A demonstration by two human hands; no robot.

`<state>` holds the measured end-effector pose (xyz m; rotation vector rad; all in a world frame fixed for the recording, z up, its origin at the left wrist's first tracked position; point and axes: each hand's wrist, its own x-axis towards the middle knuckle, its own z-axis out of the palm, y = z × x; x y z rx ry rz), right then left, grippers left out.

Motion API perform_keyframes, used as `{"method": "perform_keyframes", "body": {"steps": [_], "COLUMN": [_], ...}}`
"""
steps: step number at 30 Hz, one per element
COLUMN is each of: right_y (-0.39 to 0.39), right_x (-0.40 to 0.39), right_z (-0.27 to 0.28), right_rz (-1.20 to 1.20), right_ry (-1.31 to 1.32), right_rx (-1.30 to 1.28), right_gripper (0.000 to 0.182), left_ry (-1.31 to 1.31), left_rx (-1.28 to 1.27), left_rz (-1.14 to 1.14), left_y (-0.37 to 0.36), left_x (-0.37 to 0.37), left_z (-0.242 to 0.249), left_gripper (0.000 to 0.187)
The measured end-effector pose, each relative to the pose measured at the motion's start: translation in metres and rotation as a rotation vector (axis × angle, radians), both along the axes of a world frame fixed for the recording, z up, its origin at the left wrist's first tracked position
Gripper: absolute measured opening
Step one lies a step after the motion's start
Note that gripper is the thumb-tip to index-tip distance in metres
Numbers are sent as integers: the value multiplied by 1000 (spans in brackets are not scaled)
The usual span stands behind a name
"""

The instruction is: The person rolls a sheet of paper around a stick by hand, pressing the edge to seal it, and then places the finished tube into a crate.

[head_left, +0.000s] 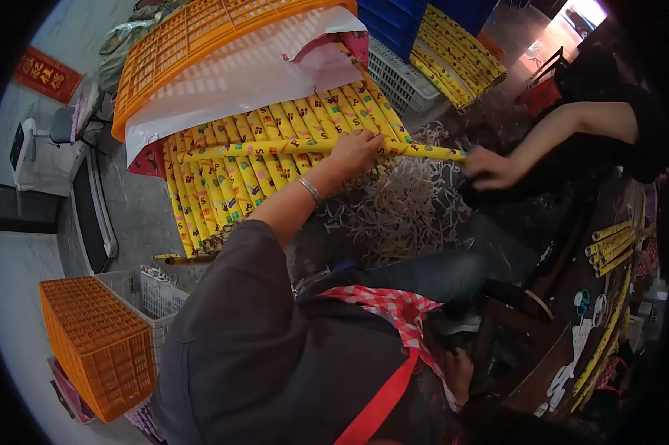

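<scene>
My left hand (358,153), a bracelet at its wrist, is closed over a yellow patterned roll (275,147). This roll lies crosswise on many similar yellow rolls (230,178) packed side by side in an orange crate (193,46). White and pink paper (253,85) covers part of them. My right hand (460,375) is low beside the red checked cloth at my lap, dim and partly hidden; its grip cannot be made out. A co-worker's blurred hand is at the roll's right end.
The co-worker's bare arm (564,130) reaches in from the right. Shredded strips (405,204) are heaped below the rolls. An orange crate (100,345) stands lower left, beside a grey crate (164,300). More rolls (610,247) and scissors (583,300) lie at right.
</scene>
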<state>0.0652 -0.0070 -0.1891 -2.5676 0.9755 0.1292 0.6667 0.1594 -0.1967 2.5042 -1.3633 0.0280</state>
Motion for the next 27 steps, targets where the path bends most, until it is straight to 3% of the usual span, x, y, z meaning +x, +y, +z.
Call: {"method": "perform_keyframes", "body": {"steps": [4,6,9,12,15,17,20,24,26,27], "right_y": [2,4,1,3,-4,-6,-7,-6,-5,-3], "right_x": [19,37,35,49,42,42,43,35,37,37], "right_z": [19,39,30,40,28,28,31,25,26,26], "right_rz": [-12,-115,-123,-211,-184,-174,-179,-174,-179,-187], "right_ry": [-7,246,201,238,273,268,274,248,237,224], "right_rx": [26,167,167,241,255,255,252,255,259,265], "right_gripper": [31,39,41,44,45,45,45,45,45,44], "left_ry": [-60,-36,-70,-77,-226,-331,-258,-165,571,571], "left_rx": [98,244,341,278,121,123,26,-57,-487,-485], "left_rz": [-82,-165,-190,33,244,467,972,943,1301,1299], "left_y": [21,44,92,157,235,275,308,335,306,312], "left_x": [-2,-1,-3,-7,3,-2,-4,16,13,19], "left_z": [17,27,40,44,17,17,0,-6,41,27], "left_gripper": [48,43,41,35,33,34,44,41,37,37]}}
